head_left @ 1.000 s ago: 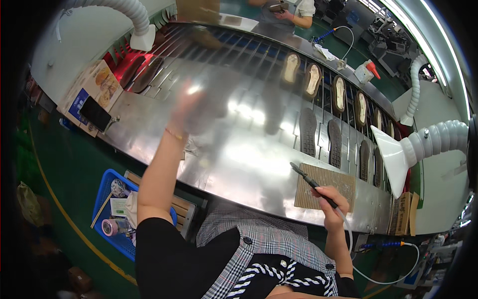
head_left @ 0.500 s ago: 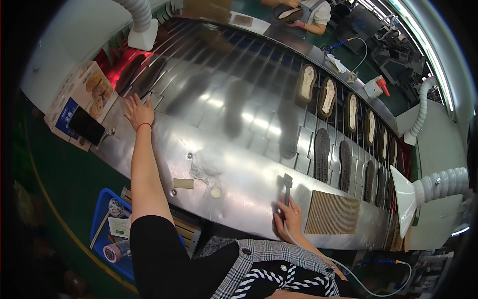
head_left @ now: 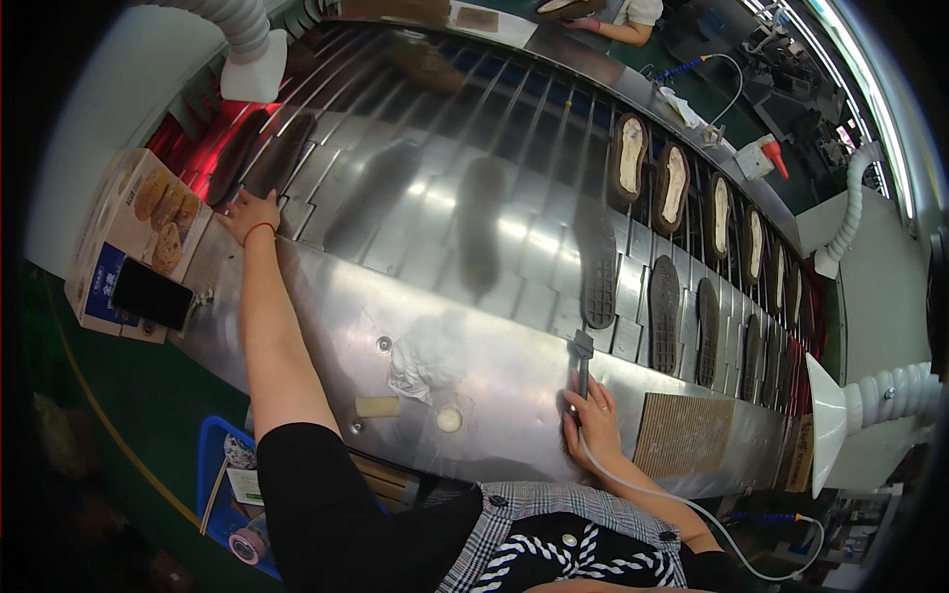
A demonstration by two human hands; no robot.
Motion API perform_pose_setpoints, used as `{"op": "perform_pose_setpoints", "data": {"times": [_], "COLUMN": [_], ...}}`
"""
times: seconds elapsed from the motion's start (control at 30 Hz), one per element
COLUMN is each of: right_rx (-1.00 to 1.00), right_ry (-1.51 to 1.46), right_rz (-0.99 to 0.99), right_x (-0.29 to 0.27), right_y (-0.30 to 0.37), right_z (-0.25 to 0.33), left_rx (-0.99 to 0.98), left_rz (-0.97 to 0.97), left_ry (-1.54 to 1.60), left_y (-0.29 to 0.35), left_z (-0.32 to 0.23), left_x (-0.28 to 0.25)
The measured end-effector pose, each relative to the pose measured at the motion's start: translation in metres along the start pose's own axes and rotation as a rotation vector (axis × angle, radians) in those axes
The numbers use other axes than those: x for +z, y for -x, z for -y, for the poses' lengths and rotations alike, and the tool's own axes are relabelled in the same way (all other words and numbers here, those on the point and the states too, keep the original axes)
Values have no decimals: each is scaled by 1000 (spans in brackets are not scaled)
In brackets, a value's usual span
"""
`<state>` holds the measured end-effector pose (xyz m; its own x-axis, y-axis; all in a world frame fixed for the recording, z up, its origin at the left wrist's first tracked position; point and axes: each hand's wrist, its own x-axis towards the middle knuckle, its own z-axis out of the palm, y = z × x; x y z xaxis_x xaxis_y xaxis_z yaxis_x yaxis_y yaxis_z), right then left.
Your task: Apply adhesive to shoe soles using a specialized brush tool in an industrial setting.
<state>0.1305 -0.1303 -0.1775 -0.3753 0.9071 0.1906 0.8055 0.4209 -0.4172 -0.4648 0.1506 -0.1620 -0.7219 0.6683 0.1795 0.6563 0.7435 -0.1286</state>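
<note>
Head view: the left hand (head_left: 249,211) is lying open, fingers spread, on the steel conveyor edge (head_left: 326,296), beside a cardboard biscuit box (head_left: 138,222) carrying a black phone (head_left: 150,294). The right hand (head_left: 593,420) is gripping a dark hose-fed brush tool (head_left: 582,358) near a black shoe sole (head_left: 596,262).
</note>
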Motion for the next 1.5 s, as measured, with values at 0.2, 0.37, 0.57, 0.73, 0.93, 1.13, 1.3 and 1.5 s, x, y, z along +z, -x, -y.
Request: {"op": "perform_pose_setpoints", "data": {"times": [0.2, 0.37, 0.57, 0.73, 0.93, 1.13, 1.3, 1.5], "right_rx": [6, 14, -23, -61, -271, -66, -212, -533], "right_ry": [-32, -17, -42, -275, -307, -995, -586, -524], "right_rz": [-9, -29, -86, -263, -432, -298, -366, -505], "right_x": [-8, -9, -10, -13, -128, -178, -202, -204], "right_y": [-4, -2, 7, 18, 44, 80, 101, 120], "right_z": [9, 9, 2, 3, 51, 71, 77, 85], "left_rx": [141, -124, 34, 379, 130, 324, 896, 613], "left_rz": [-318, 250, 1399, 1675, 1745, 1591, 794, 1136], "left_ry": [504, 1888, 2871, 2833, 2823, 2563, 1922, 2428], "left_y": [-5, 28, 151, 320, 429, 507, 555, 564], "left_z": [3, -30, -63, -22, -16, -45, -55, -63], "left_x": [12, 8, -63, -176, -148, -186, -220, -234]}}
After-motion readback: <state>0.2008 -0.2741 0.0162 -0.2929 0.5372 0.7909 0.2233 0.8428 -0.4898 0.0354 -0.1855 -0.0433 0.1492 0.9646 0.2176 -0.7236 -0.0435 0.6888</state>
